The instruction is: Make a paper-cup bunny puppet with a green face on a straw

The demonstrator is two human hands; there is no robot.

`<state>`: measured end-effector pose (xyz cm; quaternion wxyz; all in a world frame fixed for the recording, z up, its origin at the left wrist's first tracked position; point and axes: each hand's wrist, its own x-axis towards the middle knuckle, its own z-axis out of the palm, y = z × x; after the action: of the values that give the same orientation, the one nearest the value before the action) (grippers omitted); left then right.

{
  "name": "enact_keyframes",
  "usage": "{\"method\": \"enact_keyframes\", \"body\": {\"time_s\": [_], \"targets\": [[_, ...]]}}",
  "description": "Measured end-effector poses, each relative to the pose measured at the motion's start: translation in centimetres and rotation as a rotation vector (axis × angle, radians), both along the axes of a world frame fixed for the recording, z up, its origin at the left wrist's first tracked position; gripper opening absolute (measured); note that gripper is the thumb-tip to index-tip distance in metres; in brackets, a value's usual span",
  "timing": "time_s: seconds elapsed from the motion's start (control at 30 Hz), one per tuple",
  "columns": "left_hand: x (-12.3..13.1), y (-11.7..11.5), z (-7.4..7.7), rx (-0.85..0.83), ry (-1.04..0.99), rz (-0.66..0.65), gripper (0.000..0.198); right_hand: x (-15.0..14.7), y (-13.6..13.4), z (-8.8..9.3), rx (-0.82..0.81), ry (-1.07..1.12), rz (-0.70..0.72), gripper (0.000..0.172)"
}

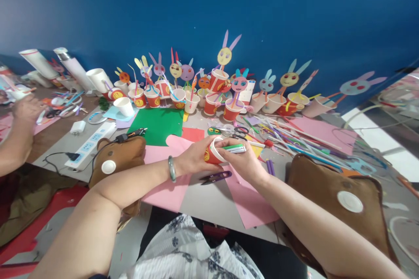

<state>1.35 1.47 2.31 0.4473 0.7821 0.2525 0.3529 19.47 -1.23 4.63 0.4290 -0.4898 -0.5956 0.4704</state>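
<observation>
My left hand (195,155) is wrapped round a red and white paper cup (214,152), tilted with its mouth toward the right. In my right hand (246,160) is a slim green and white pen-like tool (236,148), its far end hidden by my fingers at the cup's rim. Below the cup lie purple thread snips (216,178) on the grey table. Sheets of pink paper (166,187) spread under and beside my hands.
Paper cups with rabbit faces (231,109) line the blue wall. Scissors (241,130) and many pipe cleaners (288,139) lie to the right. Brown plush cushions (337,200) flank my arms. A power strip (91,146) lies left, near another person's arm (19,130).
</observation>
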Motion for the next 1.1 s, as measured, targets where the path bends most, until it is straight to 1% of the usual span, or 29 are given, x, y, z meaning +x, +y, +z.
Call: {"method": "enact_keyframes", "body": {"time_s": [0.13,0.27,0.37,0.53,0.6,0.77,0.83,0.97,1.03,1.1], "targets": [[-0.1,-0.2,0.6,-0.023,0.039,-0.025,0.076,0.1,0.0,-0.1,-0.044,0.028,0.028,0.019],[0.0,-0.5,1.0,-0.036,0.059,-0.025,0.072,0.2,0.0,0.1,-0.031,0.041,0.082,0.020],[0.1,-0.6,0.9,-0.031,0.060,-0.028,0.070,0.2,0.0,0.2,-0.018,0.027,0.110,0.019],[0.3,-0.6,0.7,-0.020,0.091,-0.024,0.071,0.2,-0.2,-0.2,-0.057,-0.055,0.068,0.022],[0.3,-0.6,0.7,-0.012,0.103,-0.030,0.071,0.3,-0.4,-0.3,-0.082,-0.081,0.073,0.021],[0.3,-0.7,0.5,-0.038,0.110,-0.020,0.074,0.1,-0.3,0.5,-0.132,-0.091,0.103,0.019],[0.2,-0.7,0.5,-0.071,0.099,-0.025,0.074,0.1,-0.2,0.8,-0.109,-0.088,0.106,0.017],[0.1,-0.6,0.6,-0.131,0.042,-0.061,0.067,0.3,-0.1,1.3,0.009,-0.085,0.097,0.015],[0.0,-0.5,0.7,-0.147,0.010,-0.084,0.066,0.5,0.0,1.5,0.020,-0.077,0.117,0.017],[0.0,-0.4,0.7,-0.157,-0.021,-0.096,0.067,0.8,0.1,1.8,0.001,-0.052,0.167,0.020]]}}
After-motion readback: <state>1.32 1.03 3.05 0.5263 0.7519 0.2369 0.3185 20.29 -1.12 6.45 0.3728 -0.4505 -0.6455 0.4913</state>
